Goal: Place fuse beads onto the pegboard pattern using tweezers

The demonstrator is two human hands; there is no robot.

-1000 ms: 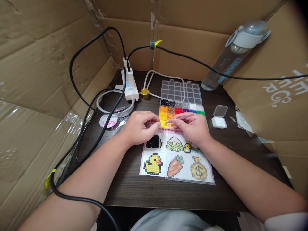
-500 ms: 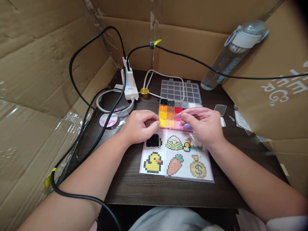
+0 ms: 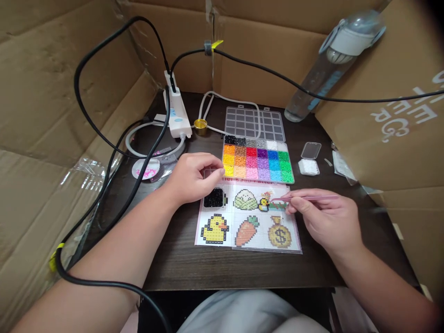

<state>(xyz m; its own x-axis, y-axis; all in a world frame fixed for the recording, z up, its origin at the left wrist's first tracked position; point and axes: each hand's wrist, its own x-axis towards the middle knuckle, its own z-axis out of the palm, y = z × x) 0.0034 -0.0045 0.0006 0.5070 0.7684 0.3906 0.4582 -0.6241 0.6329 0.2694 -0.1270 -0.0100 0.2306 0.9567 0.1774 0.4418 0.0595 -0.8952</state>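
My right hand holds pink tweezers in a pinch. Their tip reaches a small yellow bead figure on the clear pegboard; whether a bead sits in the tip is too small to tell. Under the pegboard lies a pattern sheet with pixel drawings, among them a duck, a carrot and a money bag. My left hand is closed, thumb and forefinger tips nearly together beside a small box of black beads. What they grip, if anything, is hidden. Just behind is the bead case, sorted by colour.
The case's clear lid lies folded back. To the right stands a small box of white beads. A gold cup, power strip, black cable, dish of pink beads and bottle surround the work, inside cardboard walls.
My right hand has moved with the tweezers from above the bead case to the right and nearer, down to the bead figure. My left hand stays beside the black beads. The view has shifted slightly.
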